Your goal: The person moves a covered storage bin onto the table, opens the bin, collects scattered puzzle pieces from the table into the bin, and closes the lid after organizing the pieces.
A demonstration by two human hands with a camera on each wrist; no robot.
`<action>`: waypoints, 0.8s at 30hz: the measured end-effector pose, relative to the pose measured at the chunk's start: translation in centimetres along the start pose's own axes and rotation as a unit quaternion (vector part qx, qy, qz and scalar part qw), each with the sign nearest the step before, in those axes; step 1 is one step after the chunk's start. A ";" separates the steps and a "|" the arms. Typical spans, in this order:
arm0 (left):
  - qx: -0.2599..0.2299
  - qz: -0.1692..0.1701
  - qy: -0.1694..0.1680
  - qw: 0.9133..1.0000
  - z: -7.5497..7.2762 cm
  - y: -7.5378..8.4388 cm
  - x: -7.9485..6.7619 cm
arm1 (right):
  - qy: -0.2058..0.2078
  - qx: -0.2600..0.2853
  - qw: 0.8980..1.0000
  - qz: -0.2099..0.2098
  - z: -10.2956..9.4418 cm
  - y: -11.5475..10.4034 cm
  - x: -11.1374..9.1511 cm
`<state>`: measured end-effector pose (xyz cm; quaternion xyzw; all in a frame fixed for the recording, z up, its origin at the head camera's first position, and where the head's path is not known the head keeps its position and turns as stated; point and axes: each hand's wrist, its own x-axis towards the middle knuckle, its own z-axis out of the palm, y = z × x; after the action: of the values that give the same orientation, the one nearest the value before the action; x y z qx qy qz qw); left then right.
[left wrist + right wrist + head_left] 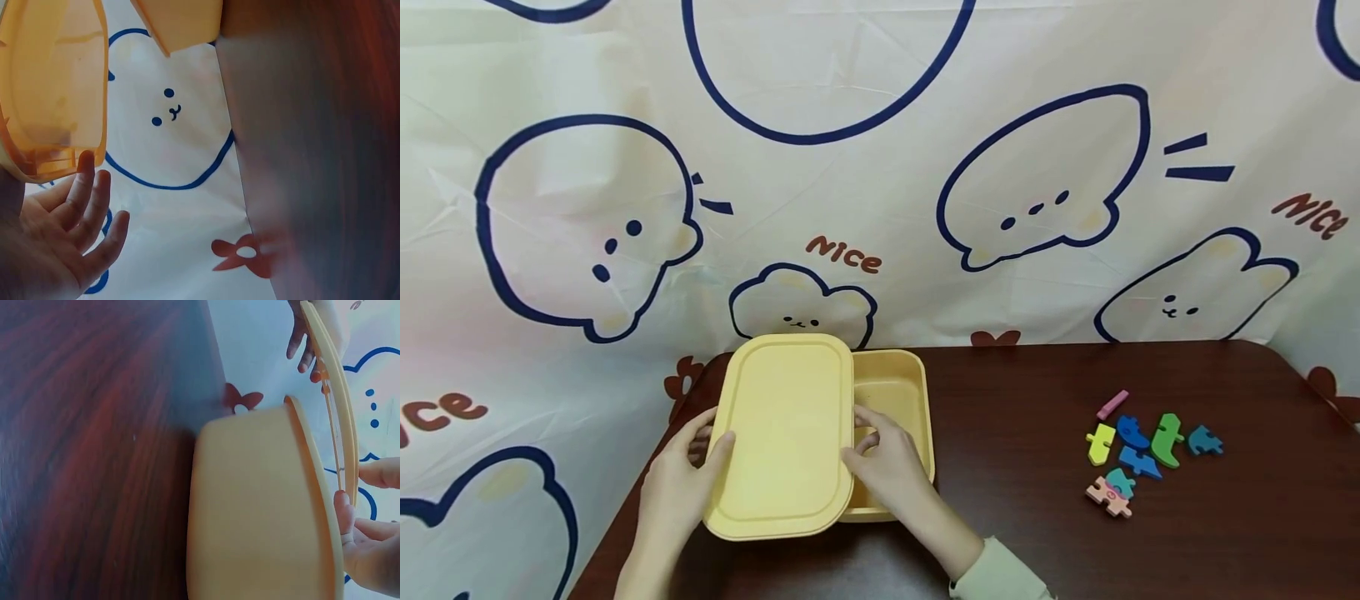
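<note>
The lid (786,433) is pinched by the left hand (677,479) and the right hand (887,462) at opposite long edges, with thumbs on top and fingers bent beneath. It is held raised above the yellow box (891,385), whose left part is hidden in the head view. Well to the right, coloured puzzle pieces (1138,461) are scattered on the dark table (1015,542), backed by printed cloth (1052,50).

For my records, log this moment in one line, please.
left hand: holds lid; right hand: holds lid; box: open; puzzle pieces: on table
</note>
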<state>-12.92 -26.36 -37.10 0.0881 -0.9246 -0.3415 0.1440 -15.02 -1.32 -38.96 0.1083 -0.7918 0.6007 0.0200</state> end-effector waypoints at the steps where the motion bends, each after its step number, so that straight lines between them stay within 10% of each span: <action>1: 0.002 -0.001 0.000 1.000 -0.1 -0.1 0.0 | -0.005 0.006 1.000 0.000 0.1 0.0 -0.1; 14: 0.022 -0.034 -0.012 0.999 -1.3 -1.8 0.3 | -0.037 0.007 0.999 0.006 1.7 -0.6 -0.6; 24: 0.056 0.008 -0.003 0.998 -2.3 -3.0 0.7 | -0.032 0.003 0.999 -0.010 2.9 -0.8 -0.7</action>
<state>-12.61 -30.14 -37.26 0.0880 -0.9432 -0.2886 0.1389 -13.90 -4.21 -39.08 0.1352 -0.7894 0.5988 0.0000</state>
